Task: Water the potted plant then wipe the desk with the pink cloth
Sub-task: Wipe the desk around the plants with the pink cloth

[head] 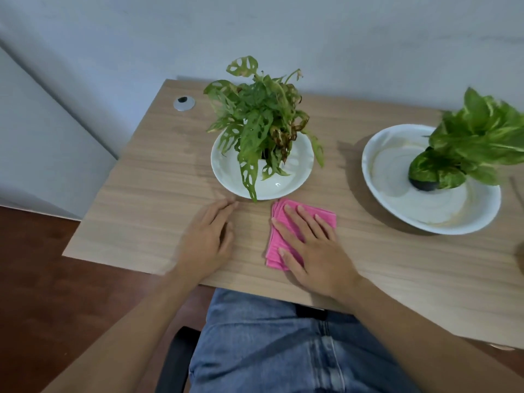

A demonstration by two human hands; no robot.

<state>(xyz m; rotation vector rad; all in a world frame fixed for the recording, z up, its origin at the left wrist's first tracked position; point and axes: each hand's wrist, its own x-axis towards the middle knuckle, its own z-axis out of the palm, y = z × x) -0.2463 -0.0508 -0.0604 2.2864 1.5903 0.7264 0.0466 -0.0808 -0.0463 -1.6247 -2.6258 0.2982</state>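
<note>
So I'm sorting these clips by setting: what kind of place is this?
Probably a home or office desk: a wood-grain desk with a cable grommet, a chair armrest, plain wall.

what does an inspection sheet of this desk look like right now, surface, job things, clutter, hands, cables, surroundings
surface: wooden desk, dull patches near its left side that may be damp; cannot tell.
job's things: folded pink cloth flat on the desk near the front edge; holey-leaved plant in a white dish just behind it.
clutter: second plant in a larger white dish at right, with pale ring stains.
grippers: right hand flat on the cloth, fingers spread; left hand flat on bare desk, blurred.
cables: nothing seen; a round cable hole at back left.
surroundings: grey wall, reddish floor, black chair.
</note>
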